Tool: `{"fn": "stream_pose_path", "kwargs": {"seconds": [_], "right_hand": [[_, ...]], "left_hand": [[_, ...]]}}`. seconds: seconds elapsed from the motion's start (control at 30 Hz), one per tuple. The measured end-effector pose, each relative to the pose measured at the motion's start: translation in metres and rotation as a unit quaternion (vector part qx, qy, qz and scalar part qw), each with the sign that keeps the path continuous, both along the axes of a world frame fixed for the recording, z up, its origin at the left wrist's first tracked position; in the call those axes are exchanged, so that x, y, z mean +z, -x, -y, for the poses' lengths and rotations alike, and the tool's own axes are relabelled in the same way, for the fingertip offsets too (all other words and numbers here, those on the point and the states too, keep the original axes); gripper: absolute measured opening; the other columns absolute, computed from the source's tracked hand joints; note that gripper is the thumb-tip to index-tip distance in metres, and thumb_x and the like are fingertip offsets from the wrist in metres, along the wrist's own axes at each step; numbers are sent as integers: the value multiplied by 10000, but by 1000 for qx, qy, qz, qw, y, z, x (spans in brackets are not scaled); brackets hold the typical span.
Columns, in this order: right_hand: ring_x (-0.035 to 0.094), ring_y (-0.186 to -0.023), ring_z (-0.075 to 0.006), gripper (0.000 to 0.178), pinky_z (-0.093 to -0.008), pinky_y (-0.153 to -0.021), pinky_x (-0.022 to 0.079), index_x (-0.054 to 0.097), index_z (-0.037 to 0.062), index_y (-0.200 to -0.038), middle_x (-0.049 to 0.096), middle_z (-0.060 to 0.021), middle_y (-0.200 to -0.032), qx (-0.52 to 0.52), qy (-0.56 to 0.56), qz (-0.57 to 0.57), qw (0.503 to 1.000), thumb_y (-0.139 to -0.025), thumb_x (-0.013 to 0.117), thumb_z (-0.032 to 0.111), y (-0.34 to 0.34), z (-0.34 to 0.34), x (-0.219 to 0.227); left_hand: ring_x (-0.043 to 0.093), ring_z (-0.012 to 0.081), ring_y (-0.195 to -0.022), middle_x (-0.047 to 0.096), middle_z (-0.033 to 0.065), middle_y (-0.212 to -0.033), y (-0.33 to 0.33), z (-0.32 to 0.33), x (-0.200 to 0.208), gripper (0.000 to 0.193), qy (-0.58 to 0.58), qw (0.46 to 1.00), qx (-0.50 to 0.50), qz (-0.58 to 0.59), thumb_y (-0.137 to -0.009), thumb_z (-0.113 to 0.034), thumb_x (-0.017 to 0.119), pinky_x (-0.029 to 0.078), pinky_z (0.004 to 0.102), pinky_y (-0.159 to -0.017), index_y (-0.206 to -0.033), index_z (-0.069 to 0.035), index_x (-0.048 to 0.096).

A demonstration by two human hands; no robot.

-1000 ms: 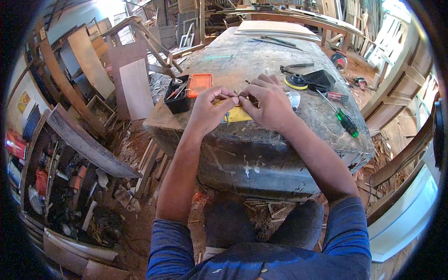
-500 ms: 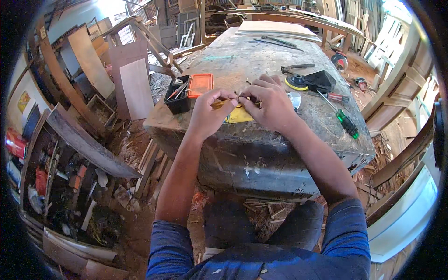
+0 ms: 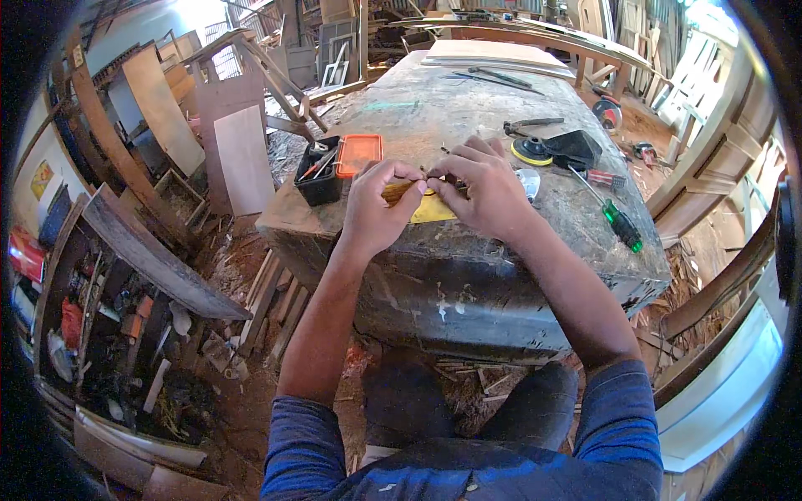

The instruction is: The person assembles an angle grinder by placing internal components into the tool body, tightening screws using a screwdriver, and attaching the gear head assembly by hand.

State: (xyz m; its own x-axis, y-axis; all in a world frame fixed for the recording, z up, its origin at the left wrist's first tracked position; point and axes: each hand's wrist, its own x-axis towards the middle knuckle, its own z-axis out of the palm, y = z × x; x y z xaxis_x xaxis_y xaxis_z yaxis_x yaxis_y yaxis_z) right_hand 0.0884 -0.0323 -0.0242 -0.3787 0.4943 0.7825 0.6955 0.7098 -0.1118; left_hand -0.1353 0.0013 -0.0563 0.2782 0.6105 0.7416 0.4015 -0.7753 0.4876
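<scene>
My left hand (image 3: 378,206) and my right hand (image 3: 483,185) meet over the near edge of the worn workbench (image 3: 393,125). Thumb and fingers of each are pinched together, the tips almost touching. Whatever small piece lies between them is too tiny to make out. Beneath the hands, a yellow flat thing (image 3: 432,210) lies on the bench edge, partly covered by them. Left of my left hand sits a black case (image 3: 317,185) with tools inside and its orange lid (image 3: 360,154) folded back.
To the right lie a green-handled screwdriver (image 3: 621,224), a round yellow-edged pad (image 3: 531,151), a black dustpan-like piece (image 3: 576,148) and pliers (image 3: 531,124). Boards (image 3: 497,54) are stacked at the far end. A cluttered shelf (image 3: 125,309) stands at the left, a panelled wooden door (image 3: 710,142) at the right.
My left hand has shifted slightly to the right and covers more of the yellow thing. Both hands keep their pinch; the tools on the bench stay put.
</scene>
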Motion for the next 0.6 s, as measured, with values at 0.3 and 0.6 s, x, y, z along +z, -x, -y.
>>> {"fn": "stream_pose_path", "kwargs": {"seconds": [0.3,0.6], "right_hand": [[676,-1091,-304,102,-500,-1054,455,795,108,-984,773,-88,-1004,0,29,-2,1000,-909,787,178,0,0,3],[684,-1115,-331,134,-530,-1078,440,796,101,-991,784,-103,-1010,2,66,1,998,-930,784,220,-3,-1,5]], "left_hand": [[726,216,-1039,798,76,-1054,2,0,3,134,-74,997,8,-10,-938,-82,825,553,378,-970,-1049,-46,758],[708,232,-989,768,89,-988,8,-2,23,140,-70,993,-41,-89,-935,-91,823,540,384,-936,-1034,-34,742]]}}
